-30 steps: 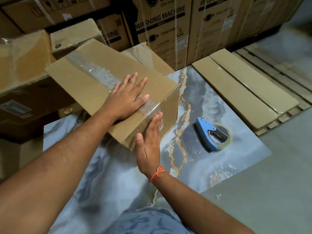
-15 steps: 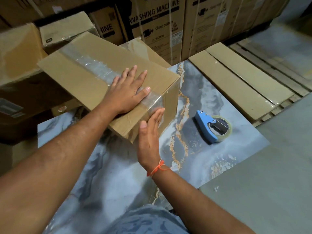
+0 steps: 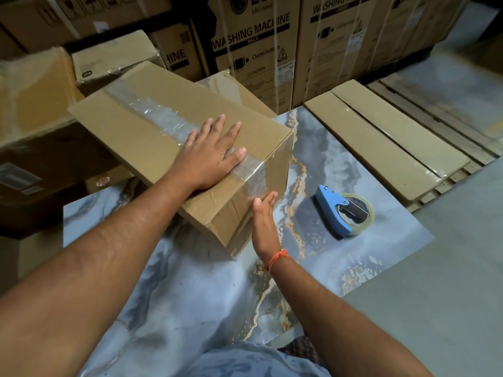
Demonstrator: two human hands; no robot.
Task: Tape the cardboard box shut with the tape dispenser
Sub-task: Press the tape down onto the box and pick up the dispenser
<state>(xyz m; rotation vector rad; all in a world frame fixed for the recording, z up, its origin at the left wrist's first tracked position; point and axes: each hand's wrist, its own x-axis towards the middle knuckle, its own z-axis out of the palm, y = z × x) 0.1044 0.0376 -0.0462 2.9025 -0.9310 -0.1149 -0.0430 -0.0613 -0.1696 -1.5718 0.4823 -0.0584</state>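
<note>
Cardboard box (image 3: 152, 126) sits tilted on the marbled blue-grey sheet (image 3: 353, 268), its far side leaning against other cartons. A strip of clear tape (image 3: 163, 119) runs the length of the top seam and folds over the near edge onto the end face.

Left hand (image 3: 209, 156): flat, fingers spread, palm down on the box top, lying over the tape near the near edge. Nothing gripped; it presses.

Right hand (image 3: 262, 221): fingers straight and together, laid against the end face where the tape tail comes down. Also grasping nothing.

Tape dispenser (image 3: 344, 213): blue handle, clear roll, lying on the sheet to the right of the box, well apart from both hands. Untouched.

Assessment: the taping pass over the top seam looks complete, since the strip is laid end to end and the dispenser is set down. Step in hand appears to be smoothing the tape end onto the side so it bonds. The tape shows wrinkles and bubbles along the middle, so adhesion there may be imperfect. Far end of the strip is hard to judge from here. Whether other seams need tape cannot be told; the underside is hidden.
</note>
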